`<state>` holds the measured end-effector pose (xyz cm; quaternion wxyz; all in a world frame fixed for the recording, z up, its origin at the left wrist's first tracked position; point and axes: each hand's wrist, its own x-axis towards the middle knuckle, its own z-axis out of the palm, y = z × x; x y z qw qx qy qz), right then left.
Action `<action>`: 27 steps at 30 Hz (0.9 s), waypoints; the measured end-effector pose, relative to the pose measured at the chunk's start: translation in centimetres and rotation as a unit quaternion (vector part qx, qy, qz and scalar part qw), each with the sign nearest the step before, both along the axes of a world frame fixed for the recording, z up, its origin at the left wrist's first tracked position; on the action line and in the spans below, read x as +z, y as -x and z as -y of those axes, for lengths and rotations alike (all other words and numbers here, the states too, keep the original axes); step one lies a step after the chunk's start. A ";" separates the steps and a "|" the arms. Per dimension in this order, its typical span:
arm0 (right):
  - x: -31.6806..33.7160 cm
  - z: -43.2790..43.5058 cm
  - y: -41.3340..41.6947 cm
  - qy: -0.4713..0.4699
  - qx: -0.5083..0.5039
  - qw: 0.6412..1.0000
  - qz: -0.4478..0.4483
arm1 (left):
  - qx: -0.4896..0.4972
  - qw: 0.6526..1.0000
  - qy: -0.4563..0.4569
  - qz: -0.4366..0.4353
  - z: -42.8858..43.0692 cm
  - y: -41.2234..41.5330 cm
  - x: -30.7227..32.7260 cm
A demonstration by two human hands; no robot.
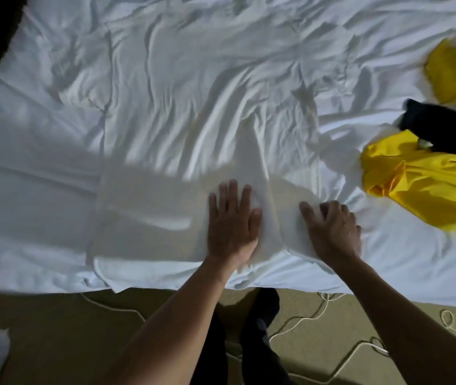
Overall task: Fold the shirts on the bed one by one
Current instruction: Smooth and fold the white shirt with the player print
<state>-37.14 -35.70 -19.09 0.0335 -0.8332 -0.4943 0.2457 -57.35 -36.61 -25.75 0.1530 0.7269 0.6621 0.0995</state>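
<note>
Right now, a person is leaning over a bed (40, 162) covered in a rumpled white sheet, seen from above. A white shirt (193, 120) is lying spread out on the bed, its lower part reaching the near edge and the rest stretching toward the far edge; it is wrinkled and hard to tell apart from the sheet.

Both bare hands are resting on the shirt close to the near edge, side by side with a narrow strip of cloth between them. The left hand (232, 218) is lying flat, palm down, fingers straight and close together, pressing the fabric. The right hand (332, 229) is sitting just beside it toward the right edge, knuckles raised and fingers bent onto the cloth; it is slightly blurred, so whether it is pinching the fabric or only pressing it is not clear.

Toward the right edge, a crumpled yellow shirt (421, 187) is lying well apart from the hands. A dark garment (448, 129) is lying partly over its far side, and a second yellow shirt (454, 70) is lying beyond that.

Below the near edge, a tan floor (54, 329) is showing, with a white cable (318, 315) looping across it and the person's dark-clothed legs (260, 329) standing against the bed.
</note>
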 end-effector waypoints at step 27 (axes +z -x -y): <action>2.4 2.9 -4.0 -0.081 -0.199 0.920 -0.328 | -0.118 0.982 -0.105 0.106 6.3 -3.2 6.3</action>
